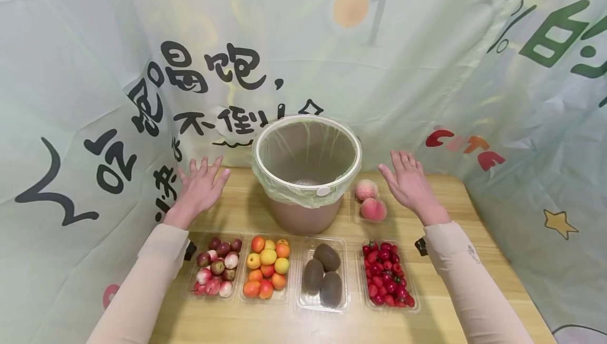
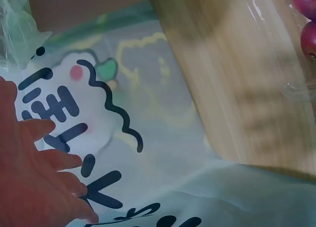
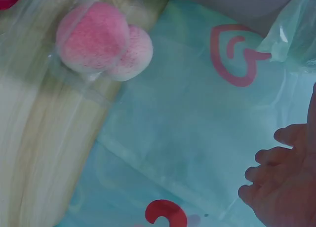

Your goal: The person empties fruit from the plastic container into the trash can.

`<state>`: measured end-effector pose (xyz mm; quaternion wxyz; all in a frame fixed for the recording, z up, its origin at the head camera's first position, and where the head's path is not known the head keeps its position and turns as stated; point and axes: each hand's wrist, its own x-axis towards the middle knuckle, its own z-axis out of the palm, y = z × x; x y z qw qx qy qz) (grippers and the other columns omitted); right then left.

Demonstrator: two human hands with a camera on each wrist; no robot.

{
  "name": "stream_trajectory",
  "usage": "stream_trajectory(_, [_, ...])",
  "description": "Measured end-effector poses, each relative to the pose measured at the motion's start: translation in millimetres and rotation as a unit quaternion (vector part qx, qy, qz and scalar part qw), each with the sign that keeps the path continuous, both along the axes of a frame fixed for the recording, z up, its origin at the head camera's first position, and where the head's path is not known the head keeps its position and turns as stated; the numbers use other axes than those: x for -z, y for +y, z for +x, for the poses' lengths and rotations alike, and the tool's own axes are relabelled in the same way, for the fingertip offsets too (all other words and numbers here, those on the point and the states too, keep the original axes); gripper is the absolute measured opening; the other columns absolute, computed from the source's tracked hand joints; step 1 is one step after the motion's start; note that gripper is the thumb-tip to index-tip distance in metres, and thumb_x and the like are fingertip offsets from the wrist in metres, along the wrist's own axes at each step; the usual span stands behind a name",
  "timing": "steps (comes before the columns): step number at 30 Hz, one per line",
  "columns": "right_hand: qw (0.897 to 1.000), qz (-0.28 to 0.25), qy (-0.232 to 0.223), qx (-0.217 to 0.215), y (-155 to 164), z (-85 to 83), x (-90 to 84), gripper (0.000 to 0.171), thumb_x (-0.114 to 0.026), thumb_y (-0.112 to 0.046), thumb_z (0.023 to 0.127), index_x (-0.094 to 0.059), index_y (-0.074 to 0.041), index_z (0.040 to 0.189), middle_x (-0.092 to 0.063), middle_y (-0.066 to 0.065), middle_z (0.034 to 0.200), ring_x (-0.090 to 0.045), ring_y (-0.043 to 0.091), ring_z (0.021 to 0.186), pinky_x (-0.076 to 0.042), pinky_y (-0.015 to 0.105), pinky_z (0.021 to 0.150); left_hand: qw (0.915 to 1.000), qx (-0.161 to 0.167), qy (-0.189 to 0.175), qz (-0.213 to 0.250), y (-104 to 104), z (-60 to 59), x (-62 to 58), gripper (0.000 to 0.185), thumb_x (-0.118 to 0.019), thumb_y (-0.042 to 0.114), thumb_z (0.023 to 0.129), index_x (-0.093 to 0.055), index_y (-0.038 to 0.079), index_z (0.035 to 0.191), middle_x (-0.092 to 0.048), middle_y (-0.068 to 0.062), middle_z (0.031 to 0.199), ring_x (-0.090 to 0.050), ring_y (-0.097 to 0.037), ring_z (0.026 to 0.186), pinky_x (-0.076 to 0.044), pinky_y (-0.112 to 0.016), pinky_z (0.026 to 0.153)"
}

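Note:
A brown bin lined with a pale green bag stands at the back middle of the wooden table. My left hand hovers left of the bin, fingers spread, holding nothing; the left wrist view shows its fingers over the printed cloth. My right hand hovers right of the bin, fingers straight and empty, just beyond two peaches, which show pink in the right wrist view as peaches.
Four clear trays line the front: small red-white fruit, orange fruit, three kiwis, and red cherries. A printed green cloth walls the table on three sides.

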<state>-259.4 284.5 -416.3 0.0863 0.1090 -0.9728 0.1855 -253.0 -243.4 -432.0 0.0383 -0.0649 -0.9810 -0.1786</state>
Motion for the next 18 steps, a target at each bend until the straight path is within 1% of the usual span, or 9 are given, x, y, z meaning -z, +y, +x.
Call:
stream_trajectory(3, [1.0, -0.004, 0.006, 0.001, -4, -3.2, -5.5, 0.081, -0.024, -0.056, 0.113, -0.024, 0.008, 0.163, -0.025, 0.039, 0.166, -0.019, 0.059, 0.155, -0.014, 0.074, 0.125, 0.9999, 0.002, -0.012, 0.007, -2, 1.5, 2.5, 0.075, -0.015, 0.06, 0.111, -0.018, 0.014, 0.17, -0.013, -0.037, 0.17, -0.005, -0.065, 0.155, 0.009, -0.082, 0.119])
stream_trajectory(7, [1.0, -0.016, 0.012, -0.001, -11, -8.1, -14.7, 0.082, -0.023, -0.057, 0.113, -0.024, 0.009, 0.163, -0.026, 0.038, 0.166, -0.02, 0.057, 0.156, -0.013, 0.073, 0.126, 0.9978, 0.003, -0.05, 0.042, -5, 6.3, 8.4, 0.077, -0.01, 0.063, 0.109, -0.011, 0.017, 0.171, -0.012, -0.037, 0.17, -0.013, -0.063, 0.155, -0.007, -0.078, 0.123])
stream_trajectory(10, [1.0, -0.027, 0.011, -0.006, -17, -12.1, -21.8, 0.082, -0.024, -0.057, 0.113, -0.023, 0.008, 0.163, -0.025, 0.037, 0.167, -0.019, 0.055, 0.157, -0.012, 0.071, 0.128, 0.9952, 0.003, -0.072, 0.066, -9, 11.1, 16.1, 0.079, -0.009, 0.065, 0.109, -0.007, 0.017, 0.171, -0.016, -0.035, 0.17, -0.019, -0.06, 0.155, -0.017, -0.073, 0.125])
stream_trajectory(14, [0.999, -0.034, 0.007, -0.011, -26, -17.0, -31.1, 0.083, -0.024, -0.058, 0.112, -0.02, 0.006, 0.165, -0.023, 0.035, 0.169, -0.017, 0.054, 0.159, -0.01, 0.068, 0.129, 0.9939, -0.007, -0.08, 0.076, -14, 19.7, 27.8, 0.08, -0.012, 0.063, 0.11, -0.011, 0.009, 0.17, -0.029, -0.034, 0.166, -0.033, -0.059, 0.149, -0.026, -0.069, 0.124])
stream_trajectory(18, [0.999, -0.039, 0.012, -0.013, -35, -23.0, -38.1, 0.082, -0.025, -0.057, 0.112, -0.021, 0.006, 0.164, -0.023, 0.034, 0.169, -0.016, 0.052, 0.159, -0.01, 0.065, 0.131, 0.9945, -0.021, -0.072, 0.072, -20, 28.6, 38.8, 0.079, -0.02, 0.057, 0.113, -0.019, -0.001, 0.166, -0.039, -0.039, 0.158, -0.044, -0.06, 0.141, -0.036, -0.069, 0.119])
